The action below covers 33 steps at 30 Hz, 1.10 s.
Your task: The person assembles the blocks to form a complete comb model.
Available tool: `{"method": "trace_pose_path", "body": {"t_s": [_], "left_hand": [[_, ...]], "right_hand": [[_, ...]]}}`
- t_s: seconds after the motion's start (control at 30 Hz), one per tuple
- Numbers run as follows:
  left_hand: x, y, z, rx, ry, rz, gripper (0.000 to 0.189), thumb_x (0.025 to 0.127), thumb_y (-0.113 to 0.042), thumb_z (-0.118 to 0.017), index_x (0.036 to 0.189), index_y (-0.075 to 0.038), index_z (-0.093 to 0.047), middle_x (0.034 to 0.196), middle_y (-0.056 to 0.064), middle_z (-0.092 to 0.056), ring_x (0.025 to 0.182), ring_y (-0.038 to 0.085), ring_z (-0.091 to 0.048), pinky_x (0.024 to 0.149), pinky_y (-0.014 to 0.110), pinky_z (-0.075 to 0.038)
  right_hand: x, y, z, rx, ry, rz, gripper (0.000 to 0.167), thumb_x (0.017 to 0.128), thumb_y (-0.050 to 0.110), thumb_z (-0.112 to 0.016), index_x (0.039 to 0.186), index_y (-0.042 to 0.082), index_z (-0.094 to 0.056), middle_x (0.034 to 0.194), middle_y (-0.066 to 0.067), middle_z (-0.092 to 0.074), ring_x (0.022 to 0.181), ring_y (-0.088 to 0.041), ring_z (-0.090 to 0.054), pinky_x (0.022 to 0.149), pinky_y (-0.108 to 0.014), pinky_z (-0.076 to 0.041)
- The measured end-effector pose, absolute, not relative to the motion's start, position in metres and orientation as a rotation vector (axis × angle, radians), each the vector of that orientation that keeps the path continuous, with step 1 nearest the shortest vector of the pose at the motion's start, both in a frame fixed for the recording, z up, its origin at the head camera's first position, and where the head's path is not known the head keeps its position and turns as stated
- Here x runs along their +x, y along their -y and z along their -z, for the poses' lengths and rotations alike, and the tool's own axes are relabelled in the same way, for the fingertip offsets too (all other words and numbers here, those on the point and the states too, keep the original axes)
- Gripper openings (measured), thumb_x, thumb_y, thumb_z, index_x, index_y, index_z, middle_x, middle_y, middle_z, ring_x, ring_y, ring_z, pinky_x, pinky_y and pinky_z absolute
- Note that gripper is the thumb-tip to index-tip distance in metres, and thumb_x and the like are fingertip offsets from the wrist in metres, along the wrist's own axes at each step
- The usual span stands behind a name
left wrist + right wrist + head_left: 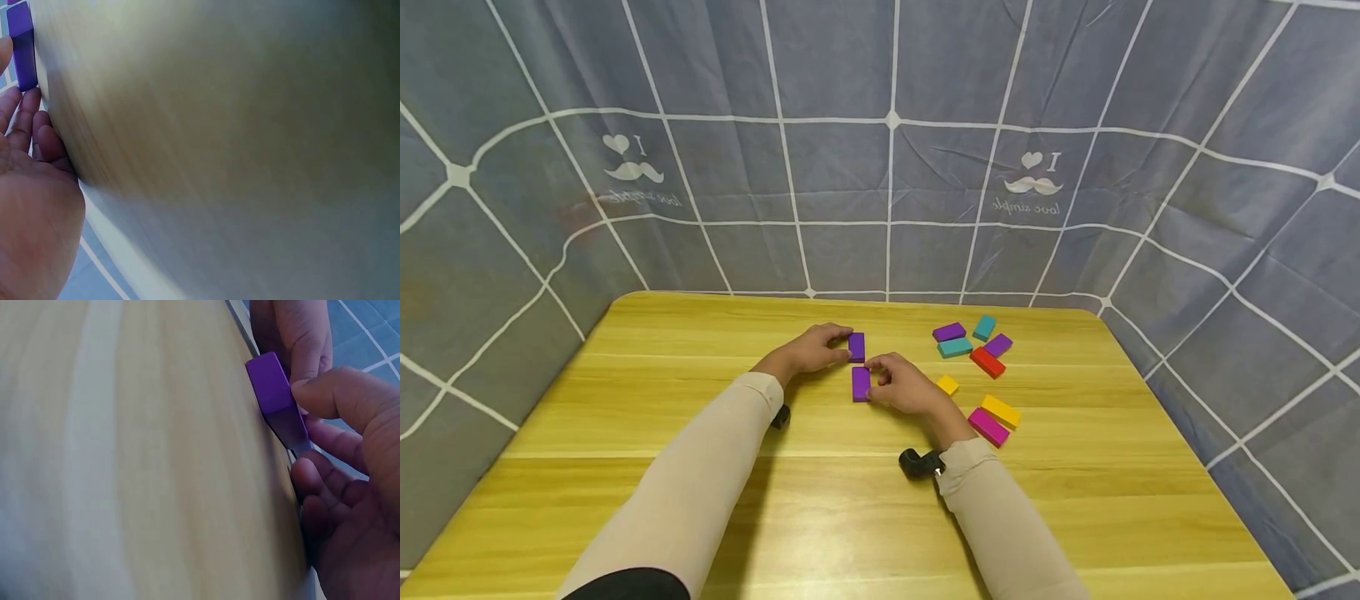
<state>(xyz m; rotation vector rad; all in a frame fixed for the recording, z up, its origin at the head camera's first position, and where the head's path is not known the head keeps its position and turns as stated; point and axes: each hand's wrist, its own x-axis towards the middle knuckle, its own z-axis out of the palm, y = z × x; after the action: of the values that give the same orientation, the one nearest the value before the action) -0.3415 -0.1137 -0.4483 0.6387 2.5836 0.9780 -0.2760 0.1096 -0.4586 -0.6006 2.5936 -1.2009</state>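
Two purple blocks lie in a line on the wooden table, a small gap between them. At the far purple block [857,347], my left hand [812,347] holds its ends between thumb and fingers, from the left side. My right hand [908,385] grips the nearer purple block [861,384] from the right, thumb by the near end and fingertips by the far end. In the right wrist view the thumb [340,394] presses against that block [275,394]. The left wrist view catches a purple block [22,50] at the left fingertips.
Right of my hands lie two purple blocks [949,332], two teal blocks [955,347] and a red block [988,362]. Closer in are two yellow blocks [1001,412] and a magenta block [988,427]. A grey curtain [835,175] hangs behind the table [662,375].
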Motion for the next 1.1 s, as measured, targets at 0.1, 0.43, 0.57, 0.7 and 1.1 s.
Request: {"method": "trace_pose_path", "body": {"t_s": [0.1,0.43,0.57,0.7,1.1], "left_hand": [[-0.341,0.112,0.448,0.636,-2.578,-0.985,0.058,0.101,-0.023,-0.058,0.152,-0.003,-0.038,0.154,0.019,-0.037,0.145,0.036,-0.028,0.118,0.049,-0.021],[-0.341,0.113,0.449,0.633,-2.579,-1.002,0.058,0.101,-0.023,-0.058,0.152,-0.003,-0.039,0.154,0.019,-0.038,0.145,0.036,-0.028,0.118,0.049,-0.022],[-0.341,0.113,0.449,0.620,-2.579,-1.005,0.058,0.101,-0.024,-0.059,0.152,-0.005,-0.039,0.154,0.018,-0.038,0.145,0.035,-0.028,0.118,0.049,-0.022],[-0.342,0.113,0.449,0.610,-2.574,-1.016,0.058,0.101,-0.023,-0.059,0.152,-0.005,-0.039,0.154,0.018,-0.038,0.145,0.035,-0.028,0.118,0.049,-0.021],[-0.343,0.112,0.449,0.622,-2.573,-1.010,0.059,0.100,-0.025,-0.059,0.151,-0.004,-0.039,0.154,0.018,-0.038,0.144,0.035,-0.029,0.117,0.048,-0.024]], "right_hand": [[-0.275,-0.109,0.460,-0.573,-2.615,1.217,0.044,0.089,0.011,-0.071,0.131,0.004,-0.060,0.119,-0.007,-0.057,0.094,-0.019,-0.051,0.083,-0.030,-0.045],[-0.275,-0.101,0.463,-0.497,-2.704,1.237,0.043,0.090,0.018,-0.070,0.130,0.007,-0.062,0.113,-0.005,-0.063,0.089,-0.019,-0.052,0.079,-0.033,-0.045],[-0.275,-0.101,0.463,-0.469,-2.712,1.238,0.043,0.090,0.017,-0.070,0.131,0.007,-0.061,0.113,-0.005,-0.064,0.088,-0.019,-0.052,0.078,-0.033,-0.045],[-0.275,-0.101,0.463,-0.465,-2.704,1.245,0.043,0.091,0.018,-0.069,0.132,0.007,-0.061,0.110,-0.005,-0.064,0.087,-0.019,-0.052,0.077,-0.032,-0.044],[-0.275,-0.099,0.462,-0.437,-2.694,1.287,0.042,0.089,0.015,-0.071,0.129,0.007,-0.064,0.111,-0.006,-0.067,0.086,-0.019,-0.053,0.076,-0.031,-0.045]]}}
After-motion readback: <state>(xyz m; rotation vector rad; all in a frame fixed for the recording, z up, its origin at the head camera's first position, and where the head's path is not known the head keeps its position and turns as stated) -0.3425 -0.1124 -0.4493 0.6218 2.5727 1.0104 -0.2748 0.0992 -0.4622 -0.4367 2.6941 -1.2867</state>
